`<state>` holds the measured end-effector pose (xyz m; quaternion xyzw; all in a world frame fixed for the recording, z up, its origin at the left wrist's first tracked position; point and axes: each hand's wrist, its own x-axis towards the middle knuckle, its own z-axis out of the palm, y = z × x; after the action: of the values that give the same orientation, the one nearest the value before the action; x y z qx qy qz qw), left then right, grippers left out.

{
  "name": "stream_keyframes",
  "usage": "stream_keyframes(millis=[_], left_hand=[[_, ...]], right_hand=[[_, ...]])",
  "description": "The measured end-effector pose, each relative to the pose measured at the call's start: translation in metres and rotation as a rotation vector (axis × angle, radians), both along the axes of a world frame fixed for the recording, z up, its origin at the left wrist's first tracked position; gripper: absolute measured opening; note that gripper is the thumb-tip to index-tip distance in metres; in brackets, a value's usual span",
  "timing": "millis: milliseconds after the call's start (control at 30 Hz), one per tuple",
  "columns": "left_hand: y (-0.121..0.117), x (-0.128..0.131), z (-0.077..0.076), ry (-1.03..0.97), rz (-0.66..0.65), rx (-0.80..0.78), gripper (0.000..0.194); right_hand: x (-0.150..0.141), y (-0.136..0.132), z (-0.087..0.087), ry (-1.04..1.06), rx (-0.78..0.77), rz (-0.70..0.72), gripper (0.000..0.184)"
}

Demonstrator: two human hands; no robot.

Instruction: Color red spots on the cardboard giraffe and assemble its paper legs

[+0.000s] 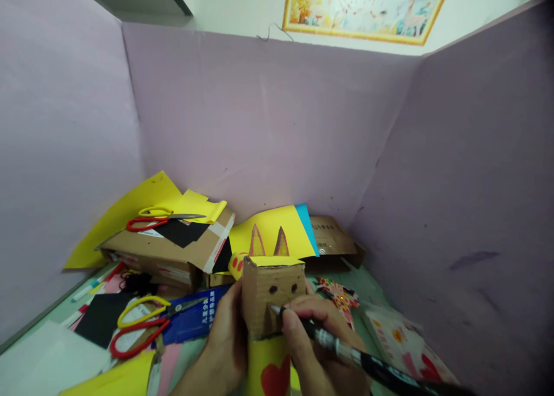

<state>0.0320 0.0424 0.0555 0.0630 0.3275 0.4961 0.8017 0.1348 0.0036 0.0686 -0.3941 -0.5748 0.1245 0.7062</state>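
Observation:
A cardboard box figure with two pointed ears, two dark dot eyes and a yellow top stands on a yellow body bearing a red heart. My left hand is wrapped round the figure's left side, holding it upright. My right hand grips a black marker pen, its tip touching the cardboard face just below the eyes.
Purple foam walls enclose the desk on three sides. Left: a flat cardboard box with red-and-yellow scissors on it, a second pair of scissors, yellow paper, black paper, a blue packet. Right: patterned sheets.

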Motion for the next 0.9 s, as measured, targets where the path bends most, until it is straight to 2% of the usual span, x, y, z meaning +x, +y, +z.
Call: stream_keyframes(millis=[300,600,900], left_hand=[[0.0003,-0.0010,-0.0046,0.001,0.007,0.006,0.040],[-0.0010,-0.0006,0.0004,0.061,0.024,0.036,0.040],[-0.0026,-0.0030,0.0035,0.221,0.095,0.101,0.032]], right_hand=[[-0.0002,0.0004,0.0020,-0.003,0.008,0.002,0.013],[-0.0025,0.0001,0.0034,0.034,-0.008,0.001,0.015],[-0.0005,0.0003,-0.0005,0.231,-0.171,0.092,0.017]])
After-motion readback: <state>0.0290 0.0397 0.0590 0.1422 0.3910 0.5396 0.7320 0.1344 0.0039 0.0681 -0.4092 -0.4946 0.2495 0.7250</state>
